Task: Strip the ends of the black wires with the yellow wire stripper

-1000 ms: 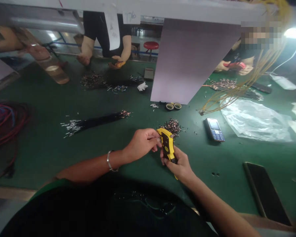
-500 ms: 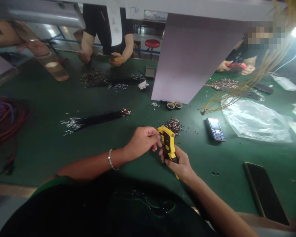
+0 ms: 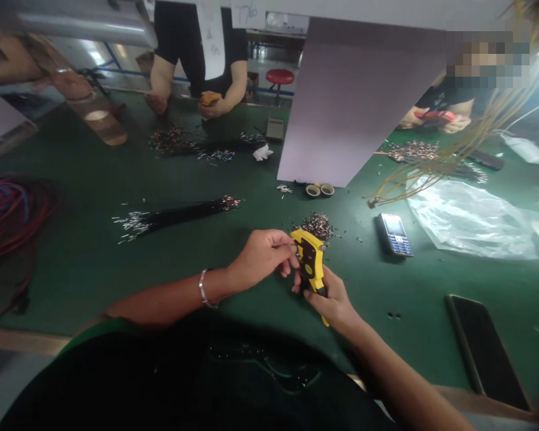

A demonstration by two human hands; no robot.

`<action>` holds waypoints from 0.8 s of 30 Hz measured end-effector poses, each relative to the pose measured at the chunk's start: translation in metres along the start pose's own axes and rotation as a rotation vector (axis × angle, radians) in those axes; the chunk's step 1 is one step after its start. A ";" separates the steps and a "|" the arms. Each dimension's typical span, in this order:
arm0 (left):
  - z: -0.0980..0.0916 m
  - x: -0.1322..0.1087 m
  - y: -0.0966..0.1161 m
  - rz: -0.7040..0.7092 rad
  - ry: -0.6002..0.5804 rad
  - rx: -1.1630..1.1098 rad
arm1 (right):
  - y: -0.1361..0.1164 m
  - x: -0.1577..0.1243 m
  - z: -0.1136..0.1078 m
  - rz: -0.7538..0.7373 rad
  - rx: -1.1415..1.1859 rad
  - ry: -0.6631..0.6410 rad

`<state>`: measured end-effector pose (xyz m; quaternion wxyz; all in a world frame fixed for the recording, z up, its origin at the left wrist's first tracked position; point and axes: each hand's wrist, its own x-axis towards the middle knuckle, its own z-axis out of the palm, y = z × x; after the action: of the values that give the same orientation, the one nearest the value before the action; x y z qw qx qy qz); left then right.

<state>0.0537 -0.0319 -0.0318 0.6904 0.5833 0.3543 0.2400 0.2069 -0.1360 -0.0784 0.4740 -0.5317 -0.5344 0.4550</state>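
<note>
My right hand [image 3: 336,299] is wrapped around the handles of a yellow and black wire stripper [image 3: 312,257], held tilted above the table. At its jaws, the thumb and fingers of my left hand [image 3: 267,257] are pinched together; what they hold is too small to make out. Just beyond the tool lies a heap of small dark and copper-coloured scraps [image 3: 321,224]. Over to the left rests a bundle of black wires [image 3: 179,216], with silvery ends on one side and copper-coloured ends on the other.
Two tape rolls [image 3: 320,190] stand below a pale upright panel [image 3: 332,108]. A keypad phone [image 3: 396,235], a clear plastic bag [image 3: 471,218] and a dark smartphone [image 3: 487,350] lie to the right. Red and blue cables [image 3: 13,218] are coiled at left. Co-workers sit across the green table [image 3: 117,275].
The wire stripper has turned slightly and both hands sit a touch further right in the view. The whole scene has shifted a little with my head. Both grips look the same.
</note>
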 end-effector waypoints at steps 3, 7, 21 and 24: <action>0.000 0.000 0.000 0.009 0.008 -0.004 | 0.004 -0.001 0.003 0.005 -0.018 0.017; -0.001 0.001 -0.002 0.015 -0.003 -0.034 | 0.012 -0.002 0.006 -0.003 -0.046 0.057; -0.003 0.006 -0.004 0.018 0.002 -0.034 | 0.028 0.000 0.011 -0.040 -0.112 0.140; -0.003 0.007 -0.005 0.022 0.006 -0.057 | 0.028 0.001 0.012 -0.047 -0.132 0.141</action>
<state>0.0556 -0.0261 -0.0378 0.7027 0.5667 0.3432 0.2594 0.1991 -0.1343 -0.1077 0.4847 -0.5798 -0.5411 0.3689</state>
